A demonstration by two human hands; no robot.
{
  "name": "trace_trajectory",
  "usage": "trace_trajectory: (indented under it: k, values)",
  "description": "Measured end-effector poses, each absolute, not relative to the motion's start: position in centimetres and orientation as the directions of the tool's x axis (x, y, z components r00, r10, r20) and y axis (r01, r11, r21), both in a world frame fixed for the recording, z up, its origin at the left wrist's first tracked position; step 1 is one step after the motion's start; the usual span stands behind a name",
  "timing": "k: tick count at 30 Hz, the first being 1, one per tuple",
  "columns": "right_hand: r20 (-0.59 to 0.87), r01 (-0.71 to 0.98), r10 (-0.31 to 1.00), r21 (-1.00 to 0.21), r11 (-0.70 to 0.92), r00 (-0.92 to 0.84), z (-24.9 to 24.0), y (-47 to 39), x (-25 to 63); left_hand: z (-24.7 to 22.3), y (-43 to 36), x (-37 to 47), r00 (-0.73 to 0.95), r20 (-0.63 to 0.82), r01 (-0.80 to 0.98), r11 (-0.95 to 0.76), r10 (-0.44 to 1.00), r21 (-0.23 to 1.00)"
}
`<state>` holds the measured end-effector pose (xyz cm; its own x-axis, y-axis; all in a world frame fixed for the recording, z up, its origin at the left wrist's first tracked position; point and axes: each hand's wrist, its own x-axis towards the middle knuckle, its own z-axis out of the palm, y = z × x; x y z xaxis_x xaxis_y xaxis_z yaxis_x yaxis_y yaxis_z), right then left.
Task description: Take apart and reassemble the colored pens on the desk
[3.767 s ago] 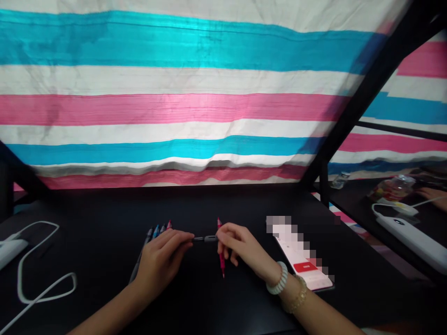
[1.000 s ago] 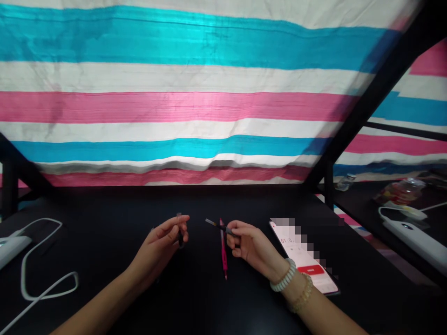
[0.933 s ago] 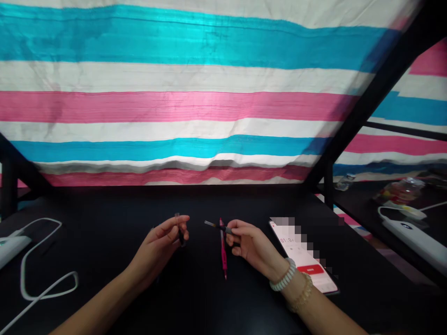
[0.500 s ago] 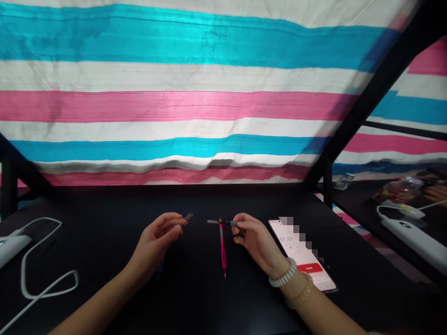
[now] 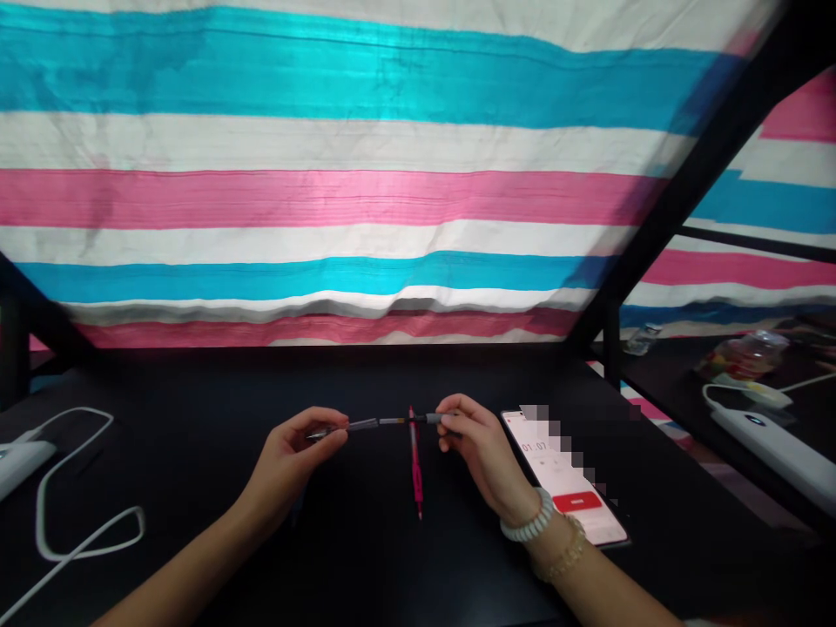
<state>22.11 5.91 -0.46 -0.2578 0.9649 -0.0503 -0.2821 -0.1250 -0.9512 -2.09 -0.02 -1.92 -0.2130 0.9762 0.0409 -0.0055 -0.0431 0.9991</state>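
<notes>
My left hand (image 5: 297, 453) pinches a clear pen barrel (image 5: 363, 426) that points right, its dark tip end showing behind the fingers. Facing it, my right hand (image 5: 471, 444) grips a grey and black pen part (image 5: 428, 419) with a thin refill (image 5: 393, 421) sticking out to the left. The refill's end is very near the barrel's open end; whether they touch is hard to tell. Beneath the right-hand part, a pink pen (image 5: 416, 475) lies lengthwise on the black table (image 5: 366, 557).
A lit phone (image 5: 562, 479) lies beside my right wrist. At the left are a white device (image 5: 26, 466) and its looped cable (image 5: 43, 505). Another table at the right holds a white power bank (image 5: 774, 448) and a clear plastic container (image 5: 751, 353). Black frame bars slope at both sides.
The barrel in my left hand has swung from tilted upward to nearly level and moved right, lining up with the refill. My right hand has barely moved.
</notes>
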Motion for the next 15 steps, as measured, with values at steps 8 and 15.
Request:
trace_trajectory:
  k: [8,15]
  values:
    - [0.157,0.050,0.957,-0.983,0.175,-0.245,0.0,5.2,21.8,-1.8,-0.4,-1.8,-0.164,0.087,0.095,-0.072,0.983,0.993]
    - [0.210,0.140,0.925,-0.954,0.264,-0.318,-0.2,4.8,21.4,-1.4,-0.4,-1.3,-0.147,0.090,0.116,-0.073,0.985,0.991]
